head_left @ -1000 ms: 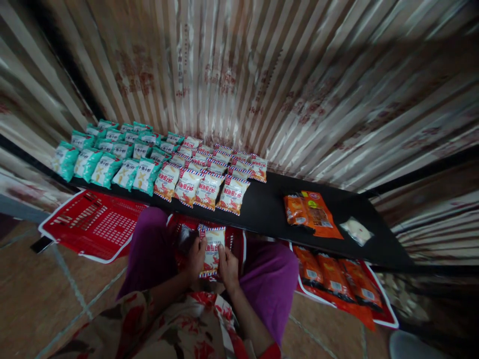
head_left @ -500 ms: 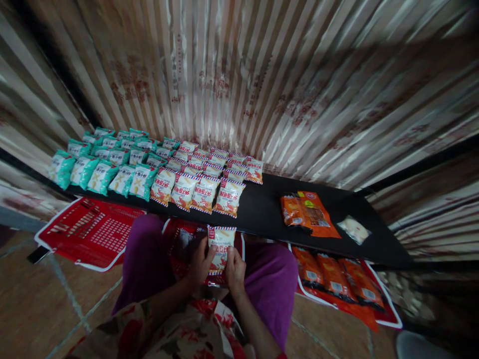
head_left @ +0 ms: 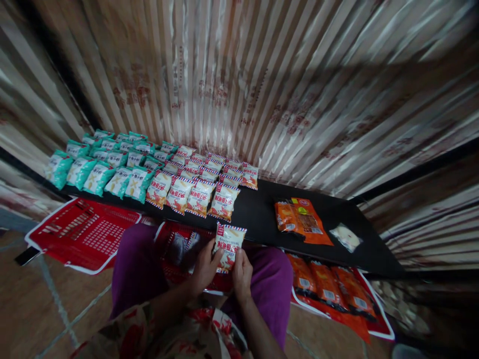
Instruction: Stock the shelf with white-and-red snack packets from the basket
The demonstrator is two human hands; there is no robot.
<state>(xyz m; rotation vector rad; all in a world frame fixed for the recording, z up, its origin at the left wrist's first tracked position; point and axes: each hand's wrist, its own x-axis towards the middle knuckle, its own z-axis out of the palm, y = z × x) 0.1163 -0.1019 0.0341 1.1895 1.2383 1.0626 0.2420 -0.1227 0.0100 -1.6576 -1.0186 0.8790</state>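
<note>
Between my two hands is one white and orange snack bag [head_left: 229,245] with a striped edge, held upright above my lap. My left hand [head_left: 205,264] is closed on its left side, and my right hand [head_left: 242,271] grips its lower right corner. Just beyond, several matching snack bags [head_left: 200,197] lean in rows on the black bench [head_left: 254,209]. Left of those stand several teal snack bags [head_left: 99,177]. Beneath my hands, a red basket [head_left: 164,257] between my knees holds more packets, partly hidden.
Orange packets [head_left: 299,219] and a small clear packet [head_left: 346,237] lie on the bench's right part. Below, a red basket [head_left: 385,324] holds several orange packages [head_left: 329,286]. Another red basket [head_left: 86,234] sits at lower left. A striped curtain [head_left: 239,75] hangs close behind the bench.
Both hands have moved the held snack bag slightly right and toward the bench. The camera view has shifted a little; the bags on the bench keep their arrangement.
</note>
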